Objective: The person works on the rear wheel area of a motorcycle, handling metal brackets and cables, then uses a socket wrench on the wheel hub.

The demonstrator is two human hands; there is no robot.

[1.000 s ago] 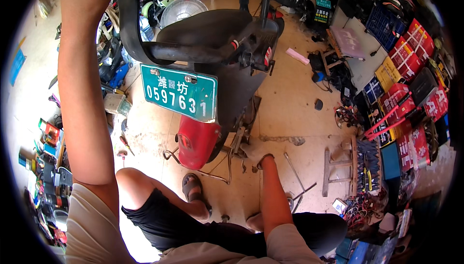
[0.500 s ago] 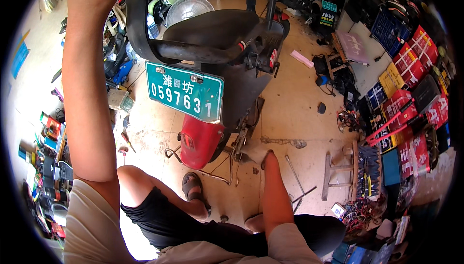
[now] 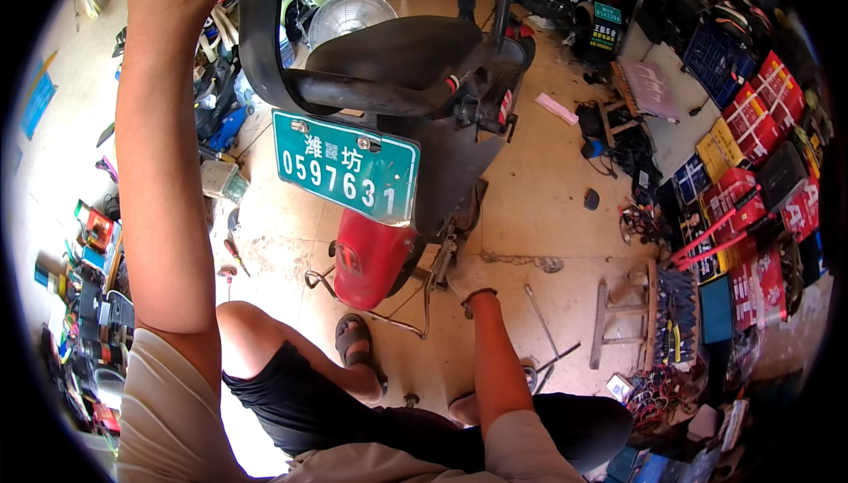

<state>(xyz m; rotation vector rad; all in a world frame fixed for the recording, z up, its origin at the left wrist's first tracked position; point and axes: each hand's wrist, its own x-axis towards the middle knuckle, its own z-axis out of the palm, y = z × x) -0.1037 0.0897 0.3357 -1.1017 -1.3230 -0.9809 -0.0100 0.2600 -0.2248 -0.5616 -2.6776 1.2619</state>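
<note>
A dark electric scooter [image 3: 397, 54] stands before me with its rear toward me. Its green licence plate [image 3: 349, 165] hangs above a red rear mudguard [image 3: 371, 258]. My left forearm [image 3: 163, 129] reaches up past the black curved rail [image 3: 353, 94] behind the seat; the hand itself lies beyond the upper edge. Low on the scooter's right side, my right hand [image 3: 461, 278] is at the metal parts [image 3: 443, 258] beside the rear wheel, a dark band at its wrist. Its fingers are pale and indistinct, so whether they grip anything cannot be made out.
A screwdriver [image 3: 236, 256] lies on the floor at left. To the right are a long-handled metal tool [image 3: 541, 319], a small wooden stool [image 3: 618, 324] and stacked red boxes [image 3: 755, 280]. Beyond the scooter stands a round fan [image 3: 352, 16]. Cluttered goods line both sides.
My right forearm has swung slightly left, and its hand sits nearer the rear wheel parts. The scooter appears shifted a little right in view. My left arm keeps its raised pose.
</note>
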